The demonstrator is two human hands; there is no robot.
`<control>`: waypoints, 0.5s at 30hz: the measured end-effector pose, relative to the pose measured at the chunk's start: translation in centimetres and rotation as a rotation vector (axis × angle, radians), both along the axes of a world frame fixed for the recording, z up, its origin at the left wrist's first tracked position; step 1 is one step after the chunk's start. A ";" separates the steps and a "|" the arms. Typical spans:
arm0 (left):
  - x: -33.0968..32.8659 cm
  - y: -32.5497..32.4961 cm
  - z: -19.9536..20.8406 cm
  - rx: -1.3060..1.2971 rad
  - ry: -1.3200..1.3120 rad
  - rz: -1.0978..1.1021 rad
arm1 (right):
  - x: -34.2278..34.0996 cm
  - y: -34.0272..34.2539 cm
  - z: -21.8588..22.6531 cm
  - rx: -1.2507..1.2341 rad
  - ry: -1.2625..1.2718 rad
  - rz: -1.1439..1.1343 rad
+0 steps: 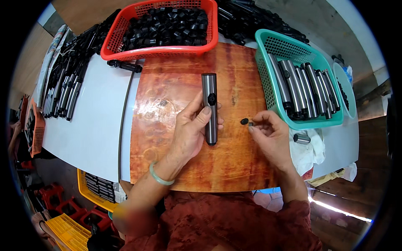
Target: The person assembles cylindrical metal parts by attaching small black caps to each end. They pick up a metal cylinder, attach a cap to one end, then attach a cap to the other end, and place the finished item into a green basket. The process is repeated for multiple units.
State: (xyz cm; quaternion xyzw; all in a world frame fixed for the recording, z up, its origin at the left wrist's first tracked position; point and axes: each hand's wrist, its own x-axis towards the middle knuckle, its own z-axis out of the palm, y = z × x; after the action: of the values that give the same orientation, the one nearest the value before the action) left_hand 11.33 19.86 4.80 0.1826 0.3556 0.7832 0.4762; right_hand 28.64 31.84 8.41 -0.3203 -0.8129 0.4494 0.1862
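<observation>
My left hand is wrapped round a shiny grey tube with dark ends and a black knob on its side. The tube points away from me, above the reddish-brown wooden board. To its right, the thumb and fingers of my right hand are pinched on a small part. A small black oval piece shows at those fingertips; its exact kind is too small to tell. Beyond my right hand stands a green basket holding several similar grey tubes.
A red basket of black ring-like parts stands at the far side. Dark rods are piled at the left, more at the back. A white cloth and short metal cylinder lie right. A yellow crate sits below left; another person's hand shows far left.
</observation>
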 end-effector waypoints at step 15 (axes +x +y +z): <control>1.1 0.0 0.1 0.003 0.456 0.136 | -6.2 -2.1 -0.7 -0.086 0.684 0.110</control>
State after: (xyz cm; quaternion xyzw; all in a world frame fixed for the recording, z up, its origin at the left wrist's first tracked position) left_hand 12.44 19.83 4.87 0.3309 0.4642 0.7525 0.3297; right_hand 22.41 29.72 7.75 -0.1144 -0.6998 0.5737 0.4099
